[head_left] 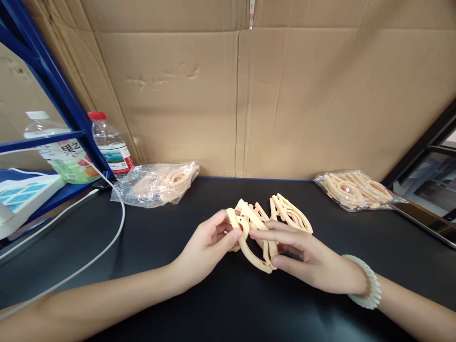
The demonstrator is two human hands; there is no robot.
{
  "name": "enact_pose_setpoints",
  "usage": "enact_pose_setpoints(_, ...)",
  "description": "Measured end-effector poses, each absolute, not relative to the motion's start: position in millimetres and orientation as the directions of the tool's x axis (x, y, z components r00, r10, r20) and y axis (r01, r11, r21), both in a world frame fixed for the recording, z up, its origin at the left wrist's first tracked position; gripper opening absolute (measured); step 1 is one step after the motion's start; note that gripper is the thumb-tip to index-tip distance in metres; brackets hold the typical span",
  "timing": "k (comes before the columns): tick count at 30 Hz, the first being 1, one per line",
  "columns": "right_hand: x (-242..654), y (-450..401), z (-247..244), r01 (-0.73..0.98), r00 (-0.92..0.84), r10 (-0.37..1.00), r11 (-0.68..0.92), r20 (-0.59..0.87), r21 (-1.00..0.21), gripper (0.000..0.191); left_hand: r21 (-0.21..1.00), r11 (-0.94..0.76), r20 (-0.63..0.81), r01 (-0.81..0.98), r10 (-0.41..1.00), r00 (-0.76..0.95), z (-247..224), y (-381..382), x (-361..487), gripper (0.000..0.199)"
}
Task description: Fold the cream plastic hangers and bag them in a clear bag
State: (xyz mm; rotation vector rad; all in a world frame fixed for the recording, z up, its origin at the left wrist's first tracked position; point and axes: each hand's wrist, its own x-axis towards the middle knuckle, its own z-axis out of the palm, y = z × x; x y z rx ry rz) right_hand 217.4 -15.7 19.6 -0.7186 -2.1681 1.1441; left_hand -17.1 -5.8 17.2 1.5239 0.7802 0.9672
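Observation:
Near the middle of the black table, my left hand (210, 247) pinches the left side of a pale curved piece (254, 259) between thumb and fingers. My right hand (306, 254) is on the right side of the same piece, its thumb at the lower right edge and its fingers over the top. Several similar pale pieces overlap it, so their separate outlines are hard to tell. Just behind my right hand lies another group of pale curved pieces (292, 213), flat on the table.
Clear bags of pale pieces lie at the back left (160, 183) and back right (356, 190). Bottles (114, 147) stand by a blue frame (53, 80) on the left. A white cable (119, 228) loops over the table's left side. Cardboard (178, 95) rises behind.

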Motion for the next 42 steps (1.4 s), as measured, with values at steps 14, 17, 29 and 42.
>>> enact_pose_setpoints(14, 218.3, -20.3, 27.4, 0.166, -0.721, 0.619, 0.593, 0.313, -0.788, 0.053, 0.992, -0.129, 0.118, 0.0, 0.904, 0.411, 17.6, -5.1, -15.2, 0.019)
enact_pose_setpoints(17, 218.5, -20.4, 27.7, 0.16, -0.72, 0.618, 0.59, 0.315, -0.792, 0.052, 0.992, -0.122, 0.106, 0.017, 0.917, 0.385, 16.4, -4.5, -15.6, 0.019)
enact_pose_setpoints(29, 222.8, -17.7, 26.4, 0.201, -0.709, 0.634, 0.602, 0.309, -0.773, 0.053, 0.985, -0.169, 0.141, 0.043, 0.917, 0.372, 19.7, -3.6, -16.7, 0.018)
enact_pose_setpoints(42, 219.6, -20.2, 28.7, 0.204, -0.778, 0.558, 0.66, 0.29, -0.723, 0.058, 0.992, -0.128, 0.111, 0.017, 0.911, 0.397, 22.3, -7.8, -15.8, 0.019)
